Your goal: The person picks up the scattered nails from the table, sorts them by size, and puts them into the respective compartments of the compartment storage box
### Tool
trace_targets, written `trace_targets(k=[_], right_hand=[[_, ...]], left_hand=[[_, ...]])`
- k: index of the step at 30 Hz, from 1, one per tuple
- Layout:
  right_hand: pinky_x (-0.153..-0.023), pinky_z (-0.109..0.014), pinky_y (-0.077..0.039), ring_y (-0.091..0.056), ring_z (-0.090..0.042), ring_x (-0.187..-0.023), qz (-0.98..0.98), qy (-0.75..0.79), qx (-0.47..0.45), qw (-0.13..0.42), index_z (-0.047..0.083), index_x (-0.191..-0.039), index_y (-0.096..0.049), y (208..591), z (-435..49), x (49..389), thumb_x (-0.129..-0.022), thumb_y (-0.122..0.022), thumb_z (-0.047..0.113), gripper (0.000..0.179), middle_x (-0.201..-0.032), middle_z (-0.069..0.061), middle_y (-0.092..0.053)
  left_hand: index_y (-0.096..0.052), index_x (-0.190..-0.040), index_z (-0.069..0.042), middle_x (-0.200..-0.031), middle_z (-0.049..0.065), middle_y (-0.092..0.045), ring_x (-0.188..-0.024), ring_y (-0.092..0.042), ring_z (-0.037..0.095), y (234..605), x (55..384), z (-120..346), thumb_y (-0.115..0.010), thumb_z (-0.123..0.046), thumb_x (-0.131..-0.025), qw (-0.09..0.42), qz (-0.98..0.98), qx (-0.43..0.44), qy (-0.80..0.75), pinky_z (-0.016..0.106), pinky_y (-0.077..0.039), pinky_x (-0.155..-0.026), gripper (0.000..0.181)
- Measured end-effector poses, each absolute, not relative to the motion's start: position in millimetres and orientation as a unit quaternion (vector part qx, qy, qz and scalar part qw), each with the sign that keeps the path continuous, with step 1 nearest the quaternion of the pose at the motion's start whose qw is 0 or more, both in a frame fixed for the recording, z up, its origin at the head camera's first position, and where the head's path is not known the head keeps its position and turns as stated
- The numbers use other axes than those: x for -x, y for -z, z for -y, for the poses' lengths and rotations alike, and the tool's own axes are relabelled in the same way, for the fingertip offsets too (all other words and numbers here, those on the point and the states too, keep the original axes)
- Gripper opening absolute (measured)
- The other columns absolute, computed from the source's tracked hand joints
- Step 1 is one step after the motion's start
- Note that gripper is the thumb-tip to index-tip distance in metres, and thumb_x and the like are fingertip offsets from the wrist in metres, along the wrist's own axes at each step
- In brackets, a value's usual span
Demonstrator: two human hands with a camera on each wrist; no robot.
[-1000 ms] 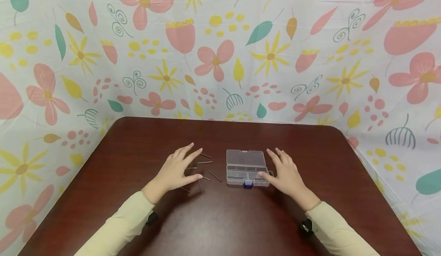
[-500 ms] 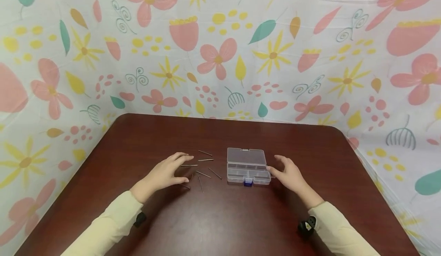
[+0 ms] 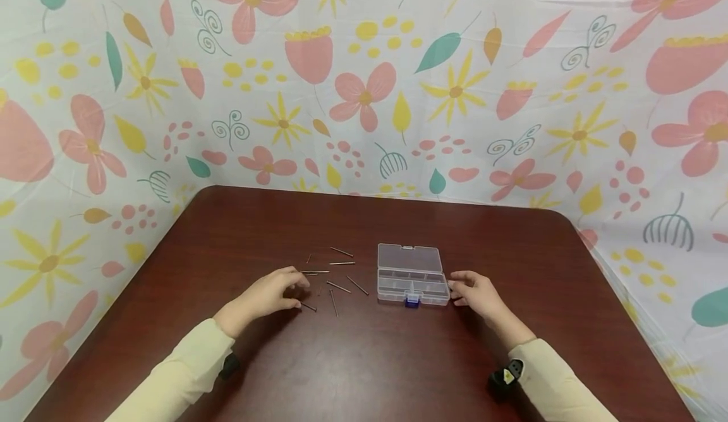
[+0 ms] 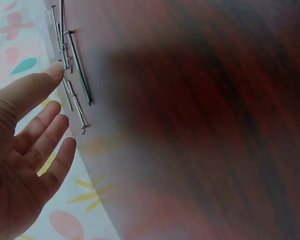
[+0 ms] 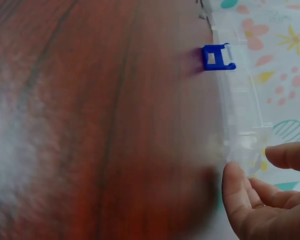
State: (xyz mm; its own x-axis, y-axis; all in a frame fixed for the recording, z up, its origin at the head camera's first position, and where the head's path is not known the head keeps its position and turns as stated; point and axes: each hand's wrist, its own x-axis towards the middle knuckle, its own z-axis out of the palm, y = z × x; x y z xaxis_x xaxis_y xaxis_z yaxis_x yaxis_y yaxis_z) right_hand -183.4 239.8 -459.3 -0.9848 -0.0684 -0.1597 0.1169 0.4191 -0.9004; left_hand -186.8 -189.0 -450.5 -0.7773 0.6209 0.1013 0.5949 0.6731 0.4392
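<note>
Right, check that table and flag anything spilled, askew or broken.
The nails lie scattered at differing angles on the table, left of the open clear box, as if spilled, though that may be deliberate. I see nothing plainly broken.

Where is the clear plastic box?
In the head view, the clear plastic box lies open right of centre, between the scattered metal nails and the right grip.
</note>
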Motion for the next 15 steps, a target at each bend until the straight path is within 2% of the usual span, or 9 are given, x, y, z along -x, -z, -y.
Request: trace_targets(k=[7,15], right_hand=[[-0.061,-0.022,-0.054,-0.059,-0.008,-0.067,-0.788,0.604,-0.036,0.113,-0.021,-0.124,-0.043,468,-240,185,-0.091,-0.051,0.000,0.040,-0.084,-0.003,-0.064],[-0.061,-0.020,-0.053,-0.059,-0.006,-0.066,-0.781,0.614,-0.029,0.111,-0.023,-0.119,-0.044,471,-241,186,-0.089,-0.051,-0.005,0.036,-0.080,0.000,-0.065]], left_hand=[[-0.067,-0.093,-0.012,-0.089,-0.003,-0.062,-0.079,-0.057,0.012,458,189,191,-0.075,-0.014,-0.080,0.053,-0.912,-0.335,-0.229,0.026,-0.049,-0.070,0.015],[-0.064,-0.080,-0.016,-0.081,-0.006,-0.056,-0.070,-0.051,0.005,462,192,190,-0.075,-0.012,-0.080,0.060,-0.912,-0.331,-0.235,0.021,-0.045,-0.063,0.012]])
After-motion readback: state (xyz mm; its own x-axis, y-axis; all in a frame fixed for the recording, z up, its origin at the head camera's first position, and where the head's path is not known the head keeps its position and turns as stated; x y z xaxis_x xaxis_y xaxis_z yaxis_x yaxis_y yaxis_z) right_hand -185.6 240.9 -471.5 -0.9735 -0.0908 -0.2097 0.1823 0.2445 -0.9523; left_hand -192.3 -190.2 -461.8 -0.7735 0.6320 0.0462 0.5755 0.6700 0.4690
